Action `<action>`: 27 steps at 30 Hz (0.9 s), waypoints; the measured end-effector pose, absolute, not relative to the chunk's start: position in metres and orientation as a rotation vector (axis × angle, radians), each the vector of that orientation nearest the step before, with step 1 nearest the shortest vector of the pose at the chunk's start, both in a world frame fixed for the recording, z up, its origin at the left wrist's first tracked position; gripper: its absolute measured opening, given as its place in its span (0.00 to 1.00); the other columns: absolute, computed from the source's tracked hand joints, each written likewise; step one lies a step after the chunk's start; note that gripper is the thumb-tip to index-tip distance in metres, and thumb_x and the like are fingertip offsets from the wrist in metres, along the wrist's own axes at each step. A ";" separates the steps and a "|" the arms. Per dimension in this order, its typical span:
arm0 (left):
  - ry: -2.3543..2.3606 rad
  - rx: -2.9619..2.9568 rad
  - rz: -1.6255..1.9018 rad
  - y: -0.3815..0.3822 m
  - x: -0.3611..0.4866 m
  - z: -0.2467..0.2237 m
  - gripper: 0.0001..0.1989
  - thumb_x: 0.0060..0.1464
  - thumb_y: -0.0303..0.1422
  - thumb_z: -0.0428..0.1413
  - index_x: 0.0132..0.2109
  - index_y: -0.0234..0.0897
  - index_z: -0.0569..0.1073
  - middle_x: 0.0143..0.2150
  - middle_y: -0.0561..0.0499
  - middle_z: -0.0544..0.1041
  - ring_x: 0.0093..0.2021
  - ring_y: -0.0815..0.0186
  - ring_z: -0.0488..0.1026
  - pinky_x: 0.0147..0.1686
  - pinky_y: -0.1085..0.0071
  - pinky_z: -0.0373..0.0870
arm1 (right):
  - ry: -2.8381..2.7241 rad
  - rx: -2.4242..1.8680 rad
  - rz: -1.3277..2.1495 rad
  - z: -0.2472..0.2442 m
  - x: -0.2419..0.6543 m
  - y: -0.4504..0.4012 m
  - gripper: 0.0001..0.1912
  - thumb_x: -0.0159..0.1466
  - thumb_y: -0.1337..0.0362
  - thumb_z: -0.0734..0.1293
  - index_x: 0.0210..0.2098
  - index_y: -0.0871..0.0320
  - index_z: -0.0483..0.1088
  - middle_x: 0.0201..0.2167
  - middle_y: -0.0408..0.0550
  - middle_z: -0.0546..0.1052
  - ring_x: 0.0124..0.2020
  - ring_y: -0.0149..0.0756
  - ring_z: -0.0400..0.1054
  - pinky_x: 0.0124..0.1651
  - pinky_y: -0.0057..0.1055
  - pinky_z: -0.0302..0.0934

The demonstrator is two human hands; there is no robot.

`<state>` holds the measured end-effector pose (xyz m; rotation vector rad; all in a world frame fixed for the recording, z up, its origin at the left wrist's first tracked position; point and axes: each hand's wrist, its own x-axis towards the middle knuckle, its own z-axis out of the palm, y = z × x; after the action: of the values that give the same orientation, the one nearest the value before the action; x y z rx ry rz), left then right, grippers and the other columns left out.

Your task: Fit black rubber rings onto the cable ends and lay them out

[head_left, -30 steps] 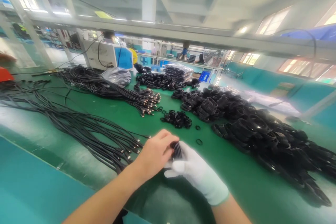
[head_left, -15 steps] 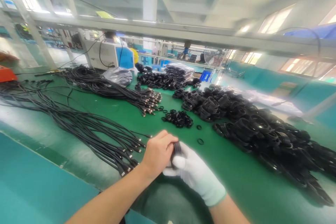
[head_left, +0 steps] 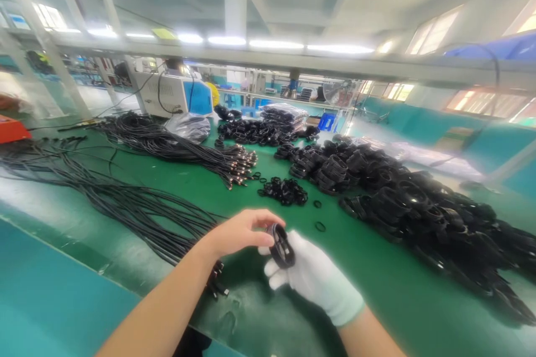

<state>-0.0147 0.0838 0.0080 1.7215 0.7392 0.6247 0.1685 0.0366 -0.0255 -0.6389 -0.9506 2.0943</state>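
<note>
L hand pinches, gloved R hand cups 1 wound coil; cables nr worktop front edge unwound, R-side pile wound.

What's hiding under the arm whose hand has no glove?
Black cables lying on the green tabletop go in under the left arm, and cable ends poke out on its other side. The stretch between is covered, so it can't be seen.

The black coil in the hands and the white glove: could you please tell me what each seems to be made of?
Black coil: probably rubber or plastic, judging by its dark loops with slight shine; any core is hidden.
White glove: likely soft fabric, judging by its matte surface and close fit; the fibre cannot be told.
</note>
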 end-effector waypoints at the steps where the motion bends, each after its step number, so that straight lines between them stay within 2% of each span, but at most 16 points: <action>1: 0.805 1.762 0.634 0.084 -0.014 0.007 0.19 0.47 0.30 0.59 0.49 0.40 0.72 0.48 0.48 0.74 0.49 0.59 0.69 0.52 0.62 0.64 | -1.063 -0.730 1.967 -0.025 0.170 0.037 0.24 0.58 0.54 0.66 0.48 0.62 0.63 0.41 0.53 0.70 0.33 0.35 0.69 0.33 0.33 0.66; 3: 0.911 1.806 0.665 0.085 -0.014 0.003 0.18 0.47 0.33 0.59 0.48 0.41 0.73 0.50 0.49 0.73 0.51 0.58 0.68 0.54 0.62 0.62 | -1.240 -0.878 1.779 -0.022 0.174 0.039 0.26 0.56 0.62 0.68 0.52 0.60 0.60 0.41 0.52 0.70 0.35 0.37 0.69 0.36 0.36 0.66; 5: 0.953 1.755 0.720 0.086 -0.016 -0.001 0.18 0.50 0.35 0.57 0.49 0.41 0.72 0.52 0.49 0.72 0.53 0.59 0.67 0.54 0.63 0.63 | -1.391 -1.067 1.616 -0.020 0.177 0.040 0.25 0.56 0.63 0.66 0.52 0.58 0.59 0.39 0.50 0.71 0.35 0.38 0.70 0.37 0.39 0.66; 7: 0.965 1.658 0.779 0.088 -0.018 -0.006 0.18 0.53 0.37 0.55 0.50 0.40 0.70 0.53 0.48 0.71 0.53 0.61 0.67 0.54 0.64 0.63 | -1.616 -1.354 1.276 -0.018 0.181 0.042 0.21 0.56 0.64 0.64 0.49 0.58 0.62 0.37 0.50 0.72 0.36 0.40 0.69 0.40 0.41 0.64; 10: 1.002 1.586 0.792 0.089 -0.020 -0.010 0.17 0.53 0.36 0.54 0.50 0.38 0.70 0.52 0.47 0.73 0.51 0.61 0.70 0.53 0.65 0.65 | -1.867 -1.648 0.772 -0.019 0.189 0.046 0.20 0.50 0.67 0.66 0.43 0.58 0.69 0.42 0.52 0.72 0.46 0.47 0.65 0.50 0.45 0.57; 13: 1.030 1.608 0.767 0.089 -0.020 -0.010 0.16 0.53 0.37 0.54 0.49 0.38 0.71 0.50 0.48 0.74 0.47 0.61 0.72 0.50 0.64 0.66 | -1.832 -1.670 0.821 -0.022 0.208 0.053 0.26 0.50 0.64 0.67 0.49 0.58 0.68 0.48 0.53 0.71 0.52 0.47 0.62 0.54 0.41 0.55; 15: 1.052 1.619 0.782 0.089 -0.021 -0.010 0.16 0.54 0.38 0.53 0.48 0.38 0.71 0.49 0.48 0.75 0.45 0.62 0.73 0.48 0.64 0.67 | -1.706 -1.678 0.874 -0.023 0.223 0.058 0.27 0.56 0.61 0.61 0.55 0.60 0.62 0.49 0.53 0.71 0.49 0.42 0.65 0.52 0.38 0.58; 18: 1.099 1.626 0.802 0.088 -0.021 -0.010 0.15 0.54 0.39 0.52 0.46 0.37 0.72 0.44 0.48 0.76 0.42 0.62 0.74 0.45 0.65 0.68 | -1.619 -1.703 0.856 -0.021 0.233 0.060 0.23 0.60 0.62 0.54 0.52 0.63 0.64 0.46 0.55 0.73 0.44 0.39 0.68 0.48 0.37 0.61; 20: 1.122 1.635 0.794 0.087 -0.021 -0.011 0.14 0.54 0.39 0.52 0.45 0.37 0.72 0.42 0.49 0.77 0.40 0.63 0.74 0.43 0.66 0.69 | -1.671 -1.696 0.856 -0.021 0.227 0.057 0.23 0.58 0.60 0.58 0.51 0.61 0.66 0.48 0.53 0.72 0.46 0.41 0.67 0.50 0.38 0.59; 23: 1.127 1.646 0.771 0.085 -0.020 -0.011 0.14 0.54 0.39 0.52 0.44 0.37 0.73 0.41 0.50 0.77 0.38 0.64 0.74 0.41 0.68 0.69 | -1.873 -1.763 0.728 -0.025 0.206 0.050 0.35 0.49 0.62 0.68 0.57 0.58 0.61 0.52 0.52 0.69 0.52 0.48 0.61 0.55 0.43 0.53; 25: 1.120 1.649 0.762 0.083 -0.020 -0.011 0.14 0.54 0.38 0.52 0.44 0.38 0.73 0.42 0.50 0.77 0.39 0.64 0.75 0.41 0.69 0.69 | -1.997 -1.795 0.595 -0.028 0.195 0.048 0.40 0.48 0.67 0.67 0.61 0.57 0.55 0.49 0.52 0.70 0.50 0.49 0.61 0.54 0.45 0.54; 27: 1.116 1.651 0.762 0.082 -0.020 -0.009 0.13 0.54 0.39 0.52 0.44 0.39 0.73 0.43 0.50 0.77 0.41 0.63 0.74 0.41 0.69 0.69 | -2.035 -1.721 0.520 -0.029 0.192 0.047 0.41 0.51 0.71 0.64 0.62 0.52 0.50 0.47 0.48 0.70 0.48 0.45 0.61 0.52 0.43 0.56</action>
<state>-0.0203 0.0823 -0.0091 1.6513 1.1159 0.7616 0.1917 0.0469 -0.0295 -1.7215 -2.0346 0.5198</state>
